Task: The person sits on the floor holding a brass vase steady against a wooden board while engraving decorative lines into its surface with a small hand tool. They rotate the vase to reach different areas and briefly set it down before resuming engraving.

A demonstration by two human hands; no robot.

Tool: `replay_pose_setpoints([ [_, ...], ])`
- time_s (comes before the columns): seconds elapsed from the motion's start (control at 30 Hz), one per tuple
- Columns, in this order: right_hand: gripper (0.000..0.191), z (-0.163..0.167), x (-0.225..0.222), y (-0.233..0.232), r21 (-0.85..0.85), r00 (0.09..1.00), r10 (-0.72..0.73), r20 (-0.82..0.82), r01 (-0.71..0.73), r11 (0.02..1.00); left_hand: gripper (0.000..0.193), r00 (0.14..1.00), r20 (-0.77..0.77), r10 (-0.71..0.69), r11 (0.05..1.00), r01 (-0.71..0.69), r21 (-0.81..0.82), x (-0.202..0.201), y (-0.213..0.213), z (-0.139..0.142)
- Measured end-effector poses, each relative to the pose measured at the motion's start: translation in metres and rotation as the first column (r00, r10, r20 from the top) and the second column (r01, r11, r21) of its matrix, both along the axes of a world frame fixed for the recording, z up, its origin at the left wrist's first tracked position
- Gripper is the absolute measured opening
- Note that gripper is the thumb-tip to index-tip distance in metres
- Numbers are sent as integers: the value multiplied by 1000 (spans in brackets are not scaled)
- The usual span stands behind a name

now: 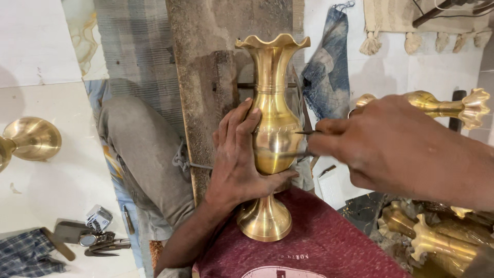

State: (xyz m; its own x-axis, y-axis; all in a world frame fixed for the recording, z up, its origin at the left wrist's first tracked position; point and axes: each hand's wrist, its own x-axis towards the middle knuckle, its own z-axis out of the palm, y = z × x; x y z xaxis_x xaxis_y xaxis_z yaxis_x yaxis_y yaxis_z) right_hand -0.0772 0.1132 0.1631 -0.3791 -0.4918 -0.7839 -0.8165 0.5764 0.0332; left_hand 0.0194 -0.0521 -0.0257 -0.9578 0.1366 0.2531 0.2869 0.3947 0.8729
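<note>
White floor lies around while the left hand (pixel 237 154) hugs the brass vase (pixel 272 136) and the right hand (pixel 373 146) pinches a thin tool (pixel 304 133) scratching lines, needing steady strokes.

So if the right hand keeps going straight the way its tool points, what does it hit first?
The right hand points its thin metal tool leftward at the brass vase; the tip looks about at the vase's belly, so it would likely meet that first.
</note>
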Motion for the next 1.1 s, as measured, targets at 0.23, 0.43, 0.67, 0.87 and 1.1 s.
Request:
replay_pose_setpoints([
  [0.23,29,-17,32,29,-26,790,602,-112,-608,793,121,998,44,-37,998,35,44,4,-9,-11],
  [0.43,23,-27,45,41,21,570,756,-321,-794,608,123,996,54,-65,994,60,91,3,-14,-14],
  [0.67,15,-39,53,46,-23,470,720,-511,-845,535,123,996,61,-67,992,60,110,2,-14,-13],
  [0.87,38,-29,47,51,-234,765,471,-440,-604,762,123,997,51,-61,993,56,105,2,-13,-13],
  [1.1,43,-14,28,34,-124,773,-628,91,635,763,124,997,30,-65,992,61,110,2,-13,-15],
])
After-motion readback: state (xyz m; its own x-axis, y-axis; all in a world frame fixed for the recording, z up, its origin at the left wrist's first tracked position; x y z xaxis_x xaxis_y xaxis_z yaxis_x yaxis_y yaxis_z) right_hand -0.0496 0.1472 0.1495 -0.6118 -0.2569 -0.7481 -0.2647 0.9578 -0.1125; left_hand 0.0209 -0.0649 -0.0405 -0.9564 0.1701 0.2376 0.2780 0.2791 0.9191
